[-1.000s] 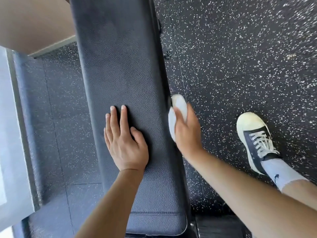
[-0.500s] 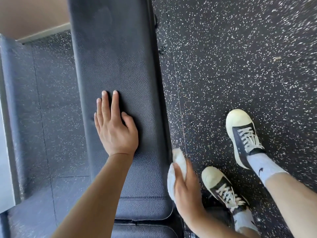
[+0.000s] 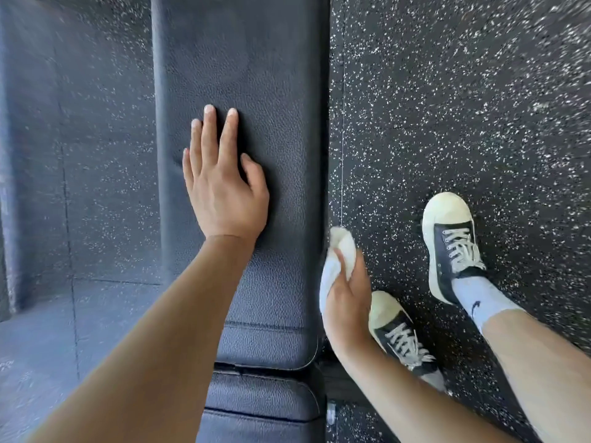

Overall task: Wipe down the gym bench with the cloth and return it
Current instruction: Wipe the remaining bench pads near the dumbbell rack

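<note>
1. White cloth (image 3: 339, 266): the right hand (image 3: 347, 310) is gripping it against the bench (image 3: 271, 123) pad's right side edge.
2. Left hand (image 3: 224, 193): lying flat, fingers straight, bracing on the pad.
3. Progress: wiping is apparently ongoing; returning the cloth is remaining.

My left hand (image 3: 224, 190) lies flat, palm down, its fingers (image 3: 208, 135) straight and close together and the thumb set a little apart; the forearm runs back toward me at a slant. My right hand (image 3: 347, 302) hangs lower at the side, back turned up, fingers curled in a grip around a white wad, wrist bent slightly.
</note>
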Action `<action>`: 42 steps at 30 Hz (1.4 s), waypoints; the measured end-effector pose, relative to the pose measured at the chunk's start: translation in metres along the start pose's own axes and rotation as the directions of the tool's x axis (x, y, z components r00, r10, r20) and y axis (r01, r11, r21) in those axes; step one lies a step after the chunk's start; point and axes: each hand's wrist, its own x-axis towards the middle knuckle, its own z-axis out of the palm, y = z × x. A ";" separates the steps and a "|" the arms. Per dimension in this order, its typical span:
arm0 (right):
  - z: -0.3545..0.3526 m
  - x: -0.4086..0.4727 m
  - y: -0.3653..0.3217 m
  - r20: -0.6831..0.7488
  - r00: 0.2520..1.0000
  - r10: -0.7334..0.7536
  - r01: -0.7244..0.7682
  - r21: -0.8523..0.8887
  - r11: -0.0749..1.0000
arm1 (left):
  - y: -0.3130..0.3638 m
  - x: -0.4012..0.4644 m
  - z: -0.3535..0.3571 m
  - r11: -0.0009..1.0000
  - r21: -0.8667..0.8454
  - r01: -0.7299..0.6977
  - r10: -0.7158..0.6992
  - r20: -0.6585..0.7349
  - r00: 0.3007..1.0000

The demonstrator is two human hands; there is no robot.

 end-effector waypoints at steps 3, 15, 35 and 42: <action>-0.012 -0.028 0.022 0.013 0.999 -0.034 0.035 -0.063 0.997 | 0.000 0.000 -0.001 1.000 -0.008 0.006 -0.006 -0.001 1.000; 0.084 0.154 -0.159 0.470 0.449 -0.760 0.771 -0.633 0.064 | 0.001 -0.001 -0.003 1.000 -0.026 0.014 -0.016 -0.055 0.998; 0.139 0.218 -0.223 0.908 -0.128 -0.399 0.901 -0.061 -0.429 | 0.006 0.006 -0.015 0.978 -0.092 0.189 -0.191 -0.007 0.982; 0.171 0.236 -0.264 0.772 0.377 -0.512 0.811 -0.542 -0.220 | 0.003 0.006 -0.024 0.963 -0.198 0.183 -0.186 0.006 0.983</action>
